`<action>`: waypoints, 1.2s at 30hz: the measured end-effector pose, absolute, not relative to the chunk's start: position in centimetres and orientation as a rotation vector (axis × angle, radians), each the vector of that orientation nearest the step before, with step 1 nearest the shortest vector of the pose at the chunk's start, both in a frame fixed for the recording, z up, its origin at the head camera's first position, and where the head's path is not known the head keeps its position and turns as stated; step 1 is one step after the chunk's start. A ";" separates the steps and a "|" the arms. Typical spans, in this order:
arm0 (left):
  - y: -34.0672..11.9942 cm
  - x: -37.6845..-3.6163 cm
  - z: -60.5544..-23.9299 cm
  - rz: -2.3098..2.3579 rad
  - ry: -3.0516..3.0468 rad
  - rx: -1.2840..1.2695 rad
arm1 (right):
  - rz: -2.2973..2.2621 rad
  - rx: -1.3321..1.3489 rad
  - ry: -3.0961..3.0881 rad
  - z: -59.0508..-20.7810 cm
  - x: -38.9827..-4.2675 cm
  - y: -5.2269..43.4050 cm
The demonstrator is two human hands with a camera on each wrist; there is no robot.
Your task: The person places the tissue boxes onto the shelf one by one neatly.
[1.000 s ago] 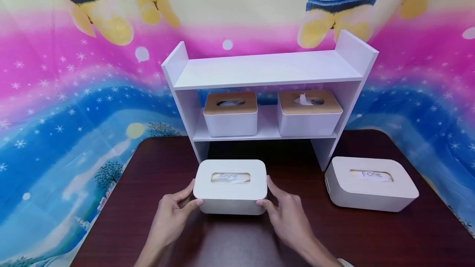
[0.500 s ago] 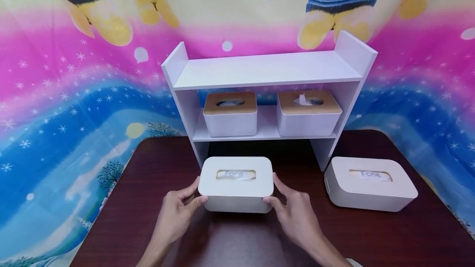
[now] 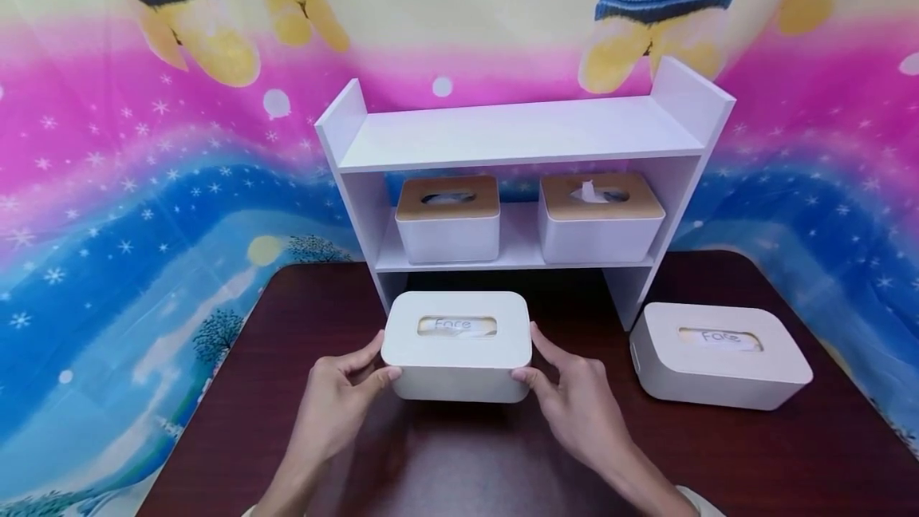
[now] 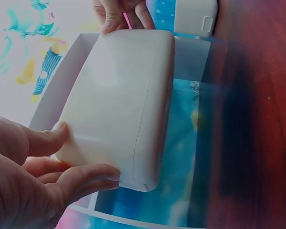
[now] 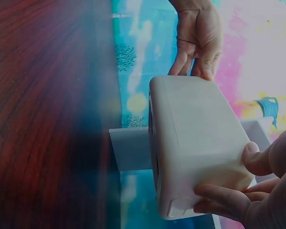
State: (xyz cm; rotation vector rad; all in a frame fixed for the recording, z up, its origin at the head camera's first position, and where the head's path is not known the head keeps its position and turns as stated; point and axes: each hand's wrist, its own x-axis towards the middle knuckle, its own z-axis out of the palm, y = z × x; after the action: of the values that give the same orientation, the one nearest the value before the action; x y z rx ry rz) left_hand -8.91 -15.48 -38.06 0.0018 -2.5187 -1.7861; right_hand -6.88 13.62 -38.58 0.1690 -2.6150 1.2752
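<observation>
Since a second ago the white tissue box [image 3: 457, 345] has moved up and back toward the white desk shelf [image 3: 520, 134], now just in front of its lower opening. Left hand [image 3: 337, 405] and right hand [image 3: 577, 409] clamp opposite short ends, thumb and fingers curled round the edges, keeping it level. Handwriting in its lid slot looks like "Face"; same on the second box [image 3: 720, 353] right of the shelf.

I see box [image 3: 456, 345] on tabletop [image 3: 287, 389] before shelf [image 3: 517, 134] | second box [image 3: 720, 353] to its right | two tissue boxes [image 3: 448, 218] in shelf
</observation>
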 end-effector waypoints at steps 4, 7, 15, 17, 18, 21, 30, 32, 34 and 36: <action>-15.3 -9.2 -37.5 -1.807 -2.512 0.010 | 1.285 0.154 -2.631 -38.1 -7.0 13.9; -15.3 -9.2 -37.0 -1.814 -2.509 0.004 | 1.275 0.162 -2.638 -37.8 -7.0 14.1; -15.8 -9.3 -35.4 -1.817 -2.494 -0.010 | 1.270 0.183 -2.644 -36.1 -7.3 13.9; -15.8 -9.4 -34.8 -1.829 -2.493 -0.012 | 1.262 0.192 -2.643 -35.6 -7.4 13.9; -15.9 -9.4 -34.5 -1.833 -2.493 -0.011 | 1.257 0.199 -2.641 -35.4 -7.4 13.9; -16.0 -9.4 -33.6 -1.809 -2.514 -0.008 | 1.234 0.246 -2.621 -34.5 -7.6 13.9; -16.5 -9.6 -30.6 -1.720 -2.542 -0.055 | 1.151 0.371 -2.550 -31.8 -8.2 14.0; -16.6 -9.6 -30.0 -1.701 -2.543 -0.072 | 1.151 0.376 -2.554 -31.1 -8.3 13.9; -16.7 -9.6 -29.4 -1.666 -2.554 -0.087 | 1.148 0.379 -2.554 -30.4 -8.4 13.9; -16.8 -9.7 -28.7 -1.632 -2.564 -0.097 | 1.141 0.383 -2.554 -29.7 -8.5 13.8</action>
State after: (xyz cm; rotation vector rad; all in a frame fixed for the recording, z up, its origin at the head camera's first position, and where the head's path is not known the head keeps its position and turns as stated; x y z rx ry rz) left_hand -9.65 -16.75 -28.73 -0.0967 -2.5640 -1.6316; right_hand -8.52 13.81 -29.70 0.3828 -2.5541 1.1410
